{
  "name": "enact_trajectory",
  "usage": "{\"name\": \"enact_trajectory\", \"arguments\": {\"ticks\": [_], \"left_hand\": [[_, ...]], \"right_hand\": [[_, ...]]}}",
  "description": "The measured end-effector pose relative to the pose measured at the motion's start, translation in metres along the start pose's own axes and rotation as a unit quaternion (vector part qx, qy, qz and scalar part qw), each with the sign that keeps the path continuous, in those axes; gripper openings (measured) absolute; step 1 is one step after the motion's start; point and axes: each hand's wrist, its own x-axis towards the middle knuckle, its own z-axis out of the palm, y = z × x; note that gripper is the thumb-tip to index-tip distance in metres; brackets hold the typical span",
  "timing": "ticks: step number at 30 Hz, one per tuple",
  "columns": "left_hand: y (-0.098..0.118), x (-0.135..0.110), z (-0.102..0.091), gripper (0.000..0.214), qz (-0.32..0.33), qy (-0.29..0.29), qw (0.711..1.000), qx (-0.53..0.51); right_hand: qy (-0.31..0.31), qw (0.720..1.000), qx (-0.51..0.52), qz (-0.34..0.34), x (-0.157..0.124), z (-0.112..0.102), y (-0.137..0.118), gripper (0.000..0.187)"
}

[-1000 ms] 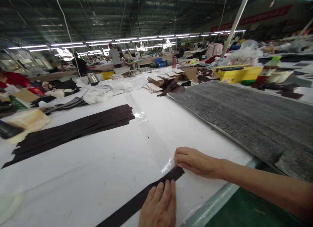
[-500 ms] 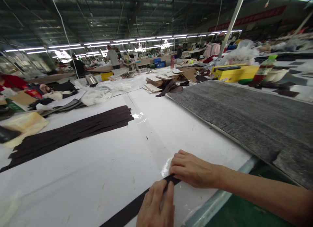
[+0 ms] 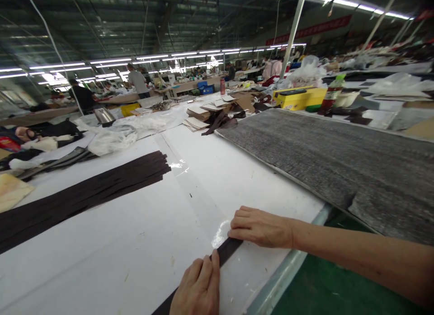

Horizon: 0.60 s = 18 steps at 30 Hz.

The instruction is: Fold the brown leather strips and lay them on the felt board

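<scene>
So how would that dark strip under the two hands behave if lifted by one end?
Probably floppy: the dark strip is thin and lies flat on the white table, so it would likely droop. Likely light too, like the similar strips fanned out beyond. It may slide easily, since both the left hand and right hand press it down.

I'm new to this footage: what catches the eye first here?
At the near table edge, the left hand and right hand rest on one dark strip lying on the white table. Farther left lies a long row of similar dark strips, and a big grey mat covers the right side.
</scene>
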Motion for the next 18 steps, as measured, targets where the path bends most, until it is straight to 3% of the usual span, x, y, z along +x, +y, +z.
{"name": "enact_trajectory", "arguments": {"ticks": [8,18], "left_hand": [[0.002,0.009,-0.001,0.04,0.002,-0.011,1.0,-0.002],[0.005,0.009,-0.002,0.043,0.001,-0.019,1.0,0.007]], "right_hand": [[-0.013,0.999,-0.047,-0.017,-0.003,-0.006,-0.003,0.025],[-0.009,0.997,-0.074,0.011,-0.013,-0.007,-0.011,0.029]]}}
